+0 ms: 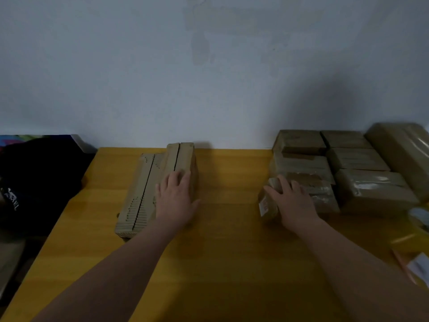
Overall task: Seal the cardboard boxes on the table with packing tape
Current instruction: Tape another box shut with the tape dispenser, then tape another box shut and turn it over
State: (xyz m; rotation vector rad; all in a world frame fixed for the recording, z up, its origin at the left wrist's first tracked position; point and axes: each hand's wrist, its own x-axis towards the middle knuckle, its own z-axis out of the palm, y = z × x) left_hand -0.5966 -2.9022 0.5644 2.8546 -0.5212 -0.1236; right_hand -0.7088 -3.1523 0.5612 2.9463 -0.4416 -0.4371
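Head view: one camera looking down on a yellow table.
Open boxes: two cardboard boxes side by side at 10 o'clock of the table's middle, the top seams of both untaped; the taller box touches the lower box on its 3 o'clock side.
Left hand: lies flat, fingers straight, on the taller box's near end.
Right hand: palm down, fingers spread, resting on the near taped box at 2 o'clock.
Taped boxes: packed together at 1 to 2 o'clock, by the wall.
Dark cloth: at 9 o'clock, off the table's edge.
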